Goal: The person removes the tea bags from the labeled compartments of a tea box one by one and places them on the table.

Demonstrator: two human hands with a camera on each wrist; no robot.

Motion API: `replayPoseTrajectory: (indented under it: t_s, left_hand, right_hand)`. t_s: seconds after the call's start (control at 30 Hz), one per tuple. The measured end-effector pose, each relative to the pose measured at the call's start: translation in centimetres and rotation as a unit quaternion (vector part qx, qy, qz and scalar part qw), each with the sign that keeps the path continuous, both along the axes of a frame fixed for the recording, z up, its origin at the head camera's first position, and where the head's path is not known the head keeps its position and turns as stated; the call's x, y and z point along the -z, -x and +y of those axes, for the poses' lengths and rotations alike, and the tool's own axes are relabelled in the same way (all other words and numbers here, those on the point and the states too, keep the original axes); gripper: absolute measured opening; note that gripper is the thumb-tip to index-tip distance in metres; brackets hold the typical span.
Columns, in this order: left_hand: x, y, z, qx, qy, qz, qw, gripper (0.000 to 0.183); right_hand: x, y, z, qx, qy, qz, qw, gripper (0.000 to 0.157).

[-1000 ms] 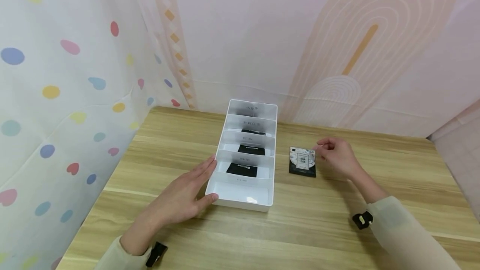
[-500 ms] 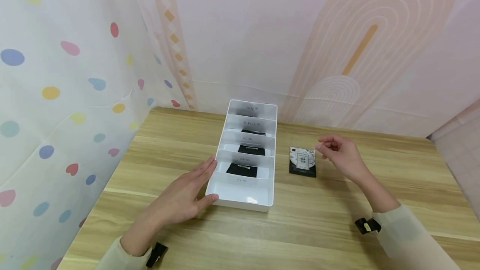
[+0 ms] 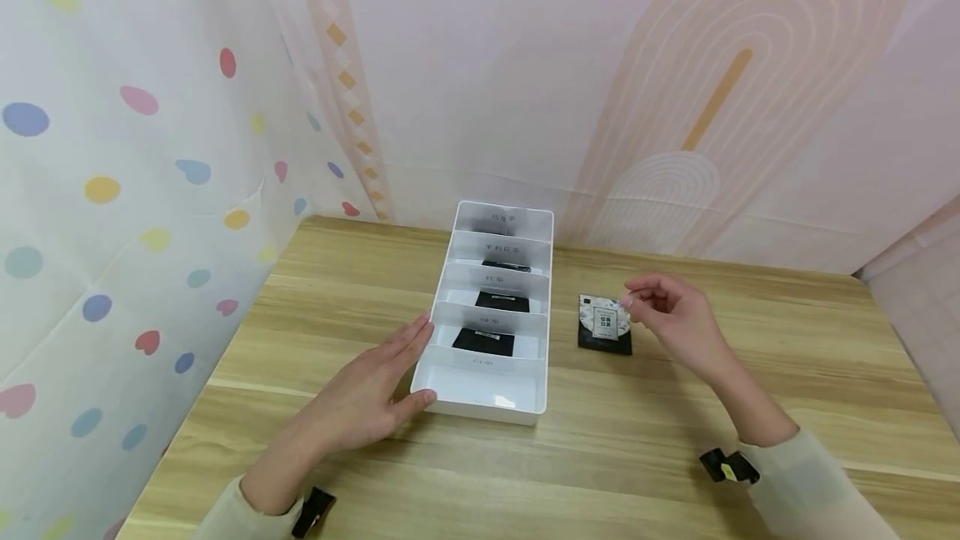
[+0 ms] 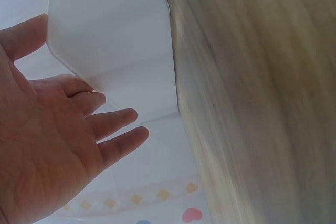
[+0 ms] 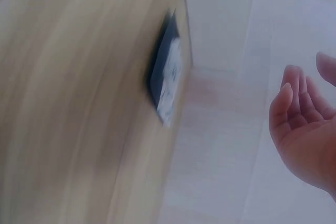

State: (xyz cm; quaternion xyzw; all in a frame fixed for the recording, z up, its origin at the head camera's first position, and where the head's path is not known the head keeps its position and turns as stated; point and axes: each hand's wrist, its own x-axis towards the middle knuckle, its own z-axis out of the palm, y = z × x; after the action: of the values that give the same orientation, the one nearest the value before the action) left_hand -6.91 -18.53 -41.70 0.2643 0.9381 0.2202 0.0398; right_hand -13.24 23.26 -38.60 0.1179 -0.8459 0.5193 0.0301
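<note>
A long white divided box [image 3: 480, 412] lies on the table with its compartments in a row. My left hand [image 3: 360, 398] rests against its near-left corner, fingers extended along the side and thumb at the front; the left wrist view shows the palm facing the box wall [image 4: 110, 35]. Right of the box a flat square packet [image 3: 605, 332], black below with a pale floral top and a printed label, lies face up. Close above its right edge is my right hand [image 3: 678, 319], fingers loosely curled. In the right wrist view nothing sits between the thumb and fingers [image 5: 294, 90].
Black packets [image 3: 483, 342] lie in several of the box's middle compartments, while the nearest compartment holds none. Small printed characters mark the dividers. Behind the wood-grain table [image 3: 600, 457] hangs a pale pink cloth [image 3: 465, 90]; a dotted cloth [image 3: 150, 157] hangs at the left.
My right hand drew back slightly to the right, then came back left toward the packet's upper right corner. My left hand, the box and the packet stay in place.
</note>
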Motion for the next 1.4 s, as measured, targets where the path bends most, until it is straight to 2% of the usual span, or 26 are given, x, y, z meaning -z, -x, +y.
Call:
replayPoseTrajectory:
  t_s: [0.33,0.67,0.87,1.27,1.4]
  left_hand:
    - [0.0,-0.1,-0.1,0.0,0.001,0.001,1.0,0.081]
    - [0.0,0.0,0.0,0.0,-0.002,-0.001,1.0,0.082]
    - [-0.1,0.0,0.0,-0.001,-0.006,0.0,1.0,0.082]
    - [-0.2,-0.1,0.0,0.0,-0.006,-0.002,1.0,0.081]
    - [-0.1,0.0,-0.1,-0.001,-0.006,0.003,1.0,0.082]
  right_hand:
    - [-0.5,-1.4,-2.8,-0.032,0.018,0.0,0.999,0.024]
    - [-0.2,-2.0,-5.5,-0.066,-0.005,0.025,0.998,0.022]
    - [0.3,-2.4,-7.6,-0.082,-0.02,0.041,0.996,0.027]
    - [1.1,-2.8,-10.8,-0.129,-0.014,0.013,0.991,0.031]
    - [1.4,-2.7,-11.7,-0.141,-0.037,0.019,0.989,0.033]
